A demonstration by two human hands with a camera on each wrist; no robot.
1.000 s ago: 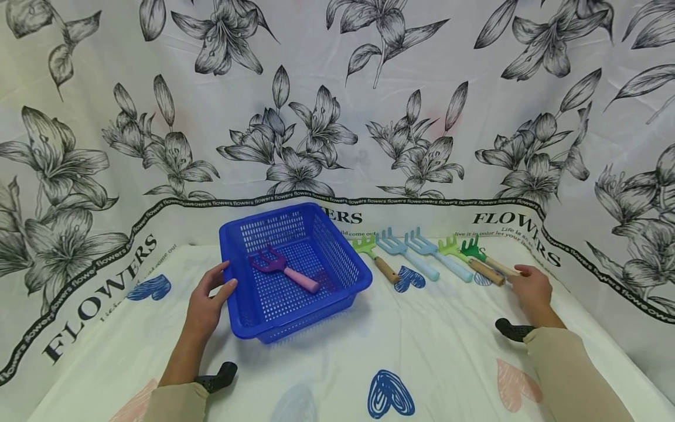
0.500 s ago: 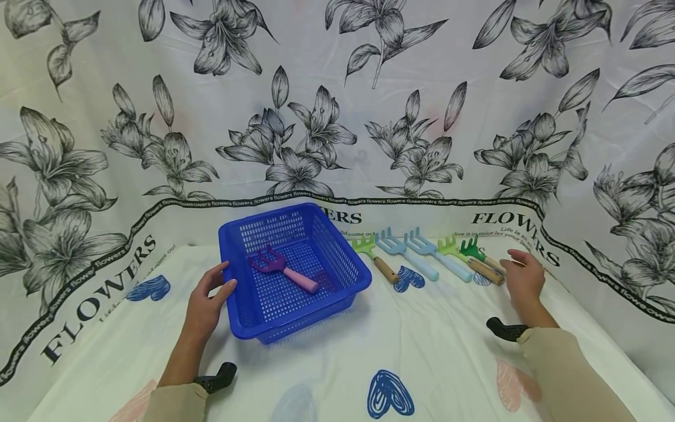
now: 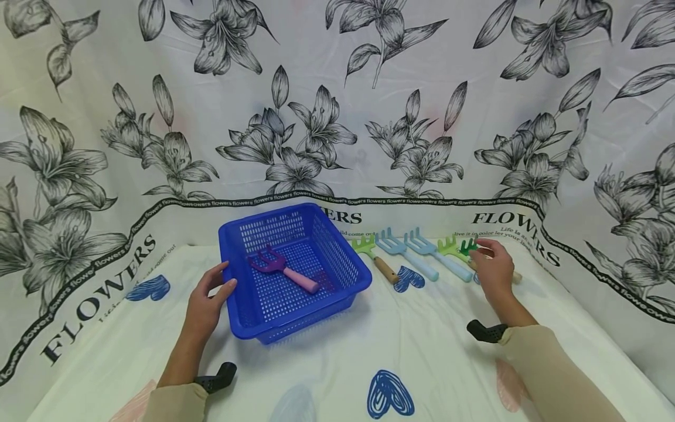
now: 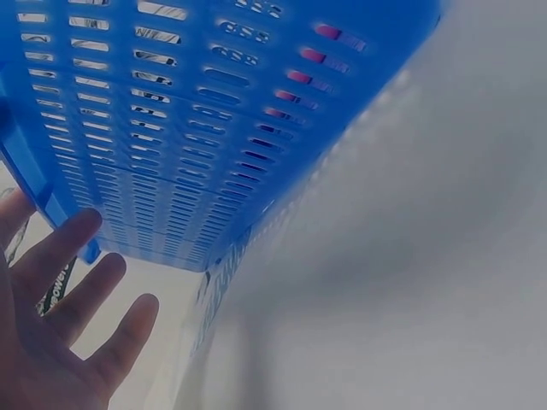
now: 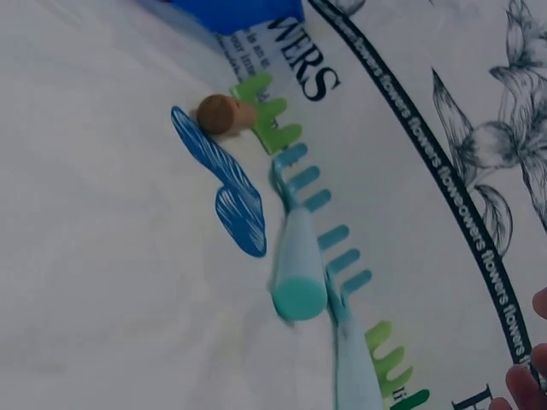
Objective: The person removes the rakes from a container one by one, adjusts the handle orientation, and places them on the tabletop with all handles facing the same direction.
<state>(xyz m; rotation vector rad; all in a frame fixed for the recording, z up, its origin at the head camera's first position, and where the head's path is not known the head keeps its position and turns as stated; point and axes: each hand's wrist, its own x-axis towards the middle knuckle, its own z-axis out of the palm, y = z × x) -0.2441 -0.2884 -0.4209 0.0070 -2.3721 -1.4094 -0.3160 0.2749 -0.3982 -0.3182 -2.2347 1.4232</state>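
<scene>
Head view: bright, even, diffuse light, no glare. Soft faint shadows under the basket point(image 3: 295, 266) and beside both forearms. Wide-angle lens bends the backdrop at the left and right edges; centre is sharp. Left wrist view: too close, basket wall soft, right half of the frame is a grey out-of-focus smear, dimmer toward the lower right. Right wrist view: well lit, slight motion blur on the rakes point(image 5: 299, 256), cloth print readable.

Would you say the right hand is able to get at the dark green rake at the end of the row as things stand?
Probably yes: the right hand is already over the dark green rake, its handle under the fingers, with nothing between them.
</scene>
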